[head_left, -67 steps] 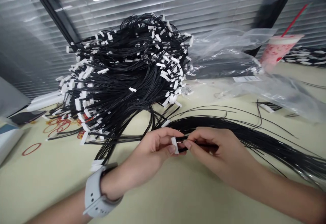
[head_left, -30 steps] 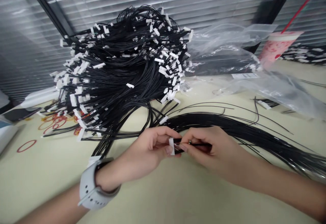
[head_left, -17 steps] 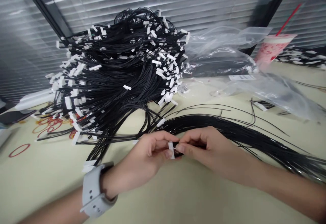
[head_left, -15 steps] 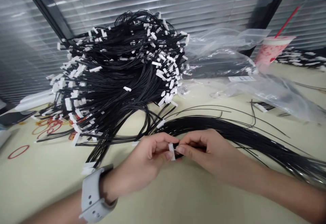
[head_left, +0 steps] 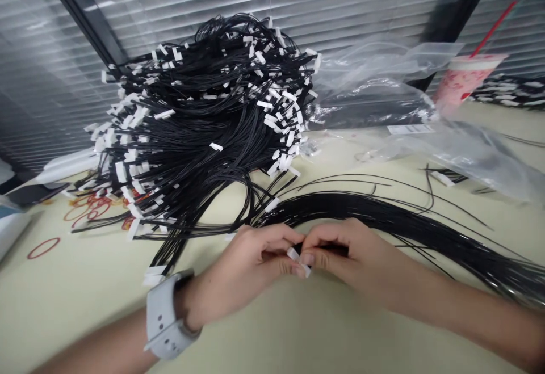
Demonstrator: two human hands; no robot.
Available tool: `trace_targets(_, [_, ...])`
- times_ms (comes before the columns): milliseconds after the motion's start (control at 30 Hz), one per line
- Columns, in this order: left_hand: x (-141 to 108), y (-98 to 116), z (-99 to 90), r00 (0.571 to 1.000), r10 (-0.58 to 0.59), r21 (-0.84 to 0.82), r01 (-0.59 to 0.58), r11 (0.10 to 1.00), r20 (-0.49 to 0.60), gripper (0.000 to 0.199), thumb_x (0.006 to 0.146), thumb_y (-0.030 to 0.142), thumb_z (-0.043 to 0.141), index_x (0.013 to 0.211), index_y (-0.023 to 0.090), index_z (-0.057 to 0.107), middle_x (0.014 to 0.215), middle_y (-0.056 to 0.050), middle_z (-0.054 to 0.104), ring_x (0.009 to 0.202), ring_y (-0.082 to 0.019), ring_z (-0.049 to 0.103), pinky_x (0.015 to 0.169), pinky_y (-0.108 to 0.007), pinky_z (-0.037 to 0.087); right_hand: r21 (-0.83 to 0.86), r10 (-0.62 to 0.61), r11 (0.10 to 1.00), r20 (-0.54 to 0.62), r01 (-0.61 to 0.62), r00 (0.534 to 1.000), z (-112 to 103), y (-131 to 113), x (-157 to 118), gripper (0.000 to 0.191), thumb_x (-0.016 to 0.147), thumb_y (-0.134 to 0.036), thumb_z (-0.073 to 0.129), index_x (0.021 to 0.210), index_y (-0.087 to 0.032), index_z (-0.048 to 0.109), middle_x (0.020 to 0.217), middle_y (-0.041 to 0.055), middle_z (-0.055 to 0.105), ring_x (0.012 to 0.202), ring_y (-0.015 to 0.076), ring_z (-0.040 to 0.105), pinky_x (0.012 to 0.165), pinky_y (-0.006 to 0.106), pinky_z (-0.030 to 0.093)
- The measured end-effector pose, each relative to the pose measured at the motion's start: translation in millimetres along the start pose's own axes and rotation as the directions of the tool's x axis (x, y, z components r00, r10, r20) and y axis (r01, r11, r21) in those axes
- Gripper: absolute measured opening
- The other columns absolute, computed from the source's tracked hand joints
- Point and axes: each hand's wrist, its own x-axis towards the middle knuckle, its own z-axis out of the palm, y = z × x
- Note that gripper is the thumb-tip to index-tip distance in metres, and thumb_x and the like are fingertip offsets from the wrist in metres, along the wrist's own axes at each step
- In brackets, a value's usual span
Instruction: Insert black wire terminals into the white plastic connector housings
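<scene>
My left hand (head_left: 251,266), with a grey watch (head_left: 167,317) on its wrist, pinches a small white connector (head_left: 293,253) between thumb and fingers. My right hand (head_left: 349,255) meets it from the right, its thumb and forefinger closed on a black wire at the connector; most of the wire is hidden by the fingers. The connector is tilted and partly covered by both thumbs. Just behind my hands runs a thick bundle of loose black wires (head_left: 383,215), which curves off to the right.
A large heap of black cables with white connectors (head_left: 204,118) fills the back left. Red rubber bands (head_left: 43,248) lie at the left. Clear plastic bags (head_left: 374,101) and a pink cup with a red straw (head_left: 466,82) stand at the back right.
The white connector has turned from nearly upright to slanted, and my hands have come closer together around it. The view has shifted slightly.
</scene>
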Motion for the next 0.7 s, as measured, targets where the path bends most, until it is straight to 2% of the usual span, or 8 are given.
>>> trace_targets(133, [6, 2, -2.3, 0.988, -0.029, -0.145, 0.007, 0.989, -0.149, 0.021, 0.076, 0.018, 0.064, 0.097, 0.018, 0.060, 0.081, 0.000, 0.068, 0.077, -0.013, 0.062, 0.072, -0.023, 0.045, -0.056, -0.045, 0.998, -0.110, 0.039, 0.993, -4, -4, 0, 0.024, 0.086, -0.031, 0.045, 0.075, -0.019, 0.063, 0.070, -0.0019, 0.060, 0.065, 0.0102, 0.049, 0.056, 0.022, 0.036])
trace_targets(233, [8, 2, -5.8, 0.980, -0.090, -0.249, 0.043, 0.968, -0.179, 0.016, 0.076, 0.018, 0.063, 0.090, 0.017, 0.058, 0.081, 0.000, 0.066, 0.074, -0.010, 0.059, 0.070, -0.021, 0.043, -0.139, -0.076, 0.989, -0.172, 0.052, 0.982, -6, -2, 0, 0.020, 0.087, -0.028, 0.044, 0.084, -0.021, 0.062, 0.078, -0.0012, 0.063, 0.069, 0.0108, 0.053, 0.058, 0.022, 0.037])
trace_targets(300, [8, 1, -7.7, 0.979, -0.093, -0.258, 0.043, 0.965, -0.183, 0.014, 0.076, 0.018, 0.063, 0.089, 0.016, 0.057, 0.079, 0.001, 0.065, 0.072, -0.009, 0.058, 0.068, -0.020, 0.042, -0.182, -0.052, 0.983, -0.197, 0.016, 0.979, -7, 1, 1, 0.018, 0.086, -0.030, 0.045, 0.083, -0.021, 0.061, 0.072, -0.0017, 0.061, 0.063, 0.0105, 0.051, 0.054, 0.022, 0.036])
trace_targets(400, [5, 4, -8.4, 0.984, -0.049, -0.155, 0.022, 0.988, -0.172, 0.011, 0.079, 0.019, 0.059, 0.090, 0.017, 0.056, 0.076, 0.001, 0.062, 0.071, -0.010, 0.056, 0.066, -0.021, 0.041, -0.258, -0.061, 0.966, -0.186, 0.011, 0.981, -6, 3, 3, 0.019, 0.086, -0.030, 0.045, 0.076, -0.020, 0.058, 0.063, -0.0025, 0.056, 0.056, 0.0097, 0.045, 0.049, 0.022, 0.032])
trace_targets(567, [-1, 10, -11.6, 0.993, 0.049, 0.180, -0.028, 0.983, -0.109, 0.009, 0.082, 0.014, 0.051, 0.089, 0.017, 0.056, 0.074, 0.000, 0.061, 0.072, -0.013, 0.057, 0.064, -0.024, 0.042, -0.401, -0.151, 0.914, -0.191, 0.063, 0.970, -1, 1, 5, 0.019, 0.087, -0.021, 0.041, 0.075, -0.019, 0.054, 0.065, -0.0013, 0.055, 0.054, 0.0095, 0.045, 0.048, 0.021, 0.031])
trace_targets(633, [0, 11, -18.1, 0.989, 0.087, 0.213, -0.059, 0.975, -0.123, 0.009, 0.082, 0.014, 0.051, 0.089, 0.018, 0.055, 0.076, 0.000, 0.062, 0.073, -0.014, 0.057, 0.065, -0.025, 0.043, -0.484, -0.184, 0.872, -0.194, 0.069, 0.964, -7, 3, 7, 0.017, 0.088, -0.023, 0.041, 0.078, -0.019, 0.054, 0.066, -0.0007, 0.057, 0.054, 0.0101, 0.048, 0.049, 0.022, 0.033])
trace_targets(700, [4, 10, -27.7, 0.976, 0.119, 0.192, -0.083, 0.978, -0.185, 0.006, 0.082, 0.015, 0.053, 0.087, 0.018, 0.054, 0.078, -0.001, 0.063, 0.075, -0.014, 0.058, 0.067, -0.025, 0.044, -0.584, -0.237, 0.809, -0.218, 0.068, 0.947, -16, 8, 9, 0.017, 0.089, -0.024, 0.040, 0.081, -0.019, 0.054, 0.070, 0.0003, 0.059, 0.056, 0.0115, 0.051, 0.052, 0.024, 0.037])
